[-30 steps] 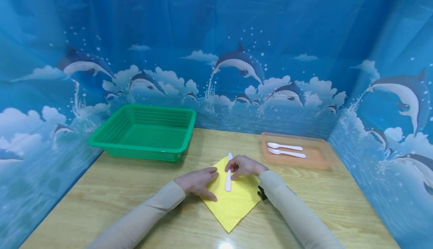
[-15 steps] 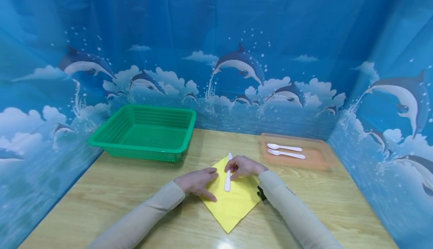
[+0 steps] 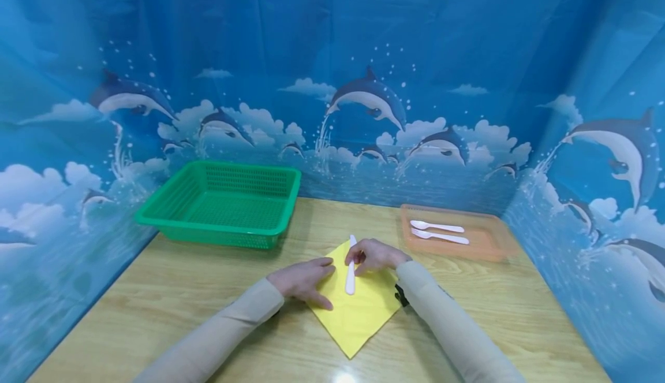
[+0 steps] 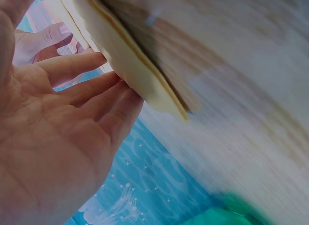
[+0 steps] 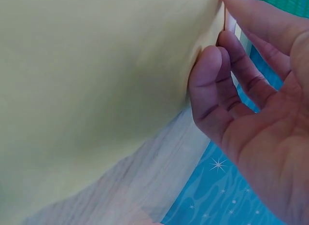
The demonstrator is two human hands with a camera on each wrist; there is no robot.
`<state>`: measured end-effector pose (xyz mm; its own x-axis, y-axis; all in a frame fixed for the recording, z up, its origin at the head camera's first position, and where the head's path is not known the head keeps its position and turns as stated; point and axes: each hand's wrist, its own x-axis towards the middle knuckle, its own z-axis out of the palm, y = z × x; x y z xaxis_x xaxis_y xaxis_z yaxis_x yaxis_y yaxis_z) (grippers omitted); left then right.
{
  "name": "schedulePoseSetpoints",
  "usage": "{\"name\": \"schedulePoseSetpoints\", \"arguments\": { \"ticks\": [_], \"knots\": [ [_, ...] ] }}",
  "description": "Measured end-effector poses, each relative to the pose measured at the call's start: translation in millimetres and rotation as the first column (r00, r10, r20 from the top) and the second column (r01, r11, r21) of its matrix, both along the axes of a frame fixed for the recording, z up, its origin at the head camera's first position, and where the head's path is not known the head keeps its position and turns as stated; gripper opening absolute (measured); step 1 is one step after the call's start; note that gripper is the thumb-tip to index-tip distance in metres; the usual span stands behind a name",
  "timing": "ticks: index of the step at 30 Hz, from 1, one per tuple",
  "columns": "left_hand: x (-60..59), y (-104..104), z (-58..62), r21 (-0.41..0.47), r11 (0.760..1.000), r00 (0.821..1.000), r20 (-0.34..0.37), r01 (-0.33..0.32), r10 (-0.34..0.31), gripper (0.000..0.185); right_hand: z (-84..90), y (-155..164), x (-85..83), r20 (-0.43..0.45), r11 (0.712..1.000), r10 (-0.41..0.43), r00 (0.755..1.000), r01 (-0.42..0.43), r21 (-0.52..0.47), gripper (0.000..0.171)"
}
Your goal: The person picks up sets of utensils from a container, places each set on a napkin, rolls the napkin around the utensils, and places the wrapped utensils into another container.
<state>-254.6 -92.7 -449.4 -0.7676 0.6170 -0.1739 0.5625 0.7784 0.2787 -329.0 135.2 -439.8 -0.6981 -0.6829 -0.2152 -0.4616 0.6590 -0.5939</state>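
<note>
**The white knife (image 3: 350,283) is lying along the yellow napkin (image 3: 355,322), and the right hand (image 3: 375,255) is holding on!**

And here we are, right at the middle of the tabletop (image 3: 208,296): the napkin is sitting cornerwise, one point facing the person, and the knife is running lengthwise over it, its tip poking past the far corner. I'm reading this as the placing step, the knife being settled just so.

Look at those fingers! On the right, they are curling in and pinching the knife around its middle, nearly closed together. The left hand (image 3: 303,282) is playing a different part: its fingers (image 4: 77,66) are spreading apart, resting at the napkin's left edge, gripping nothing that I can make out.

What is the next move calling for? A steady left side, I'd say, and a gentle release on the right, so the knife isn't skewing off line. Over to the right, the spoon (image 3: 438,226) and the fork (image 3: 440,237) are waiting side by side in the orange tray (image 3: 490,244). Away to the left, the green basket (image 3: 236,230) is standing well apart.
</note>
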Motion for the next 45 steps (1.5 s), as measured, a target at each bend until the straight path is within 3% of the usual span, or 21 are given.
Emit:
{"name": "schedulePoseSetpoints", "arguments": {
  "ticks": [13, 17, 21, 26, 29, 34, 41, 45],
  "knots": [
    [-1.5, 1, -0.8, -0.006, 1.0, 1.0, -0.005, 0.003, -0.003, 0.089, -1.7, 4, -2.0, -0.017, 1.0, 0.009, 1.0, -0.009, -0.01, 0.023],
    [-2.4, 0, -1.2, -0.011, 1.0, 1.0, -0.011, 0.007, -0.008, 0.089, -0.8, 5, -2.1, -0.006, 0.999, 0.0, 1.0, 0.0, -0.038, 0.031],
    [-3.0, 0, 0.7, -0.039, 0.999, 1.0, -0.004, -0.004, 0.003, 0.09, 0.3, 11, -3.6, -0.062, 0.997, -0.036, 0.997, 0.031, -0.071, 0.034],
    [-4.5, 1, 2.9, -0.053, 0.999, 0.999, -0.036, 0.008, -0.01, 0.079, 2.8, 26, -7.9, -0.151, 0.99, -0.107, 0.983, 0.091, -0.112, 0.022],
    [-6.7, 5, 3.3, -0.031, 0.999, 0.994, -0.099, 0.039, -0.042, 0.063, 5.3, 36, -10.5, -0.189, 0.979, -0.163, 0.968, 0.135, -0.153, 0.018],
    [-13.5, 17, 5.9, 0.012, 0.998, 0.984, -0.168, 0.058, -0.055, 0.058, 10.7, 52, -12.0, -0.226, 0.954, -0.263, 0.938, 0.218, -0.206, 0.017],
    [-29.3, 43, 14.1, 0.079, 0.994, 0.974, -0.22, 0.077, -0.058, 0.048, 19.6, 71, -14.1, -0.302, 0.91, -0.402, 0.864, 0.34, -0.239, 0.017],
    [-36.5, 54, 15.6, 0.103, 0.993, 0.966, -0.258, 0.055, -0.026, 0.046, 20.1, 81, -16.9, -0.323, 0.886, -0.458, 0.828, 0.395, -0.244, 0.019]
  ]
}}
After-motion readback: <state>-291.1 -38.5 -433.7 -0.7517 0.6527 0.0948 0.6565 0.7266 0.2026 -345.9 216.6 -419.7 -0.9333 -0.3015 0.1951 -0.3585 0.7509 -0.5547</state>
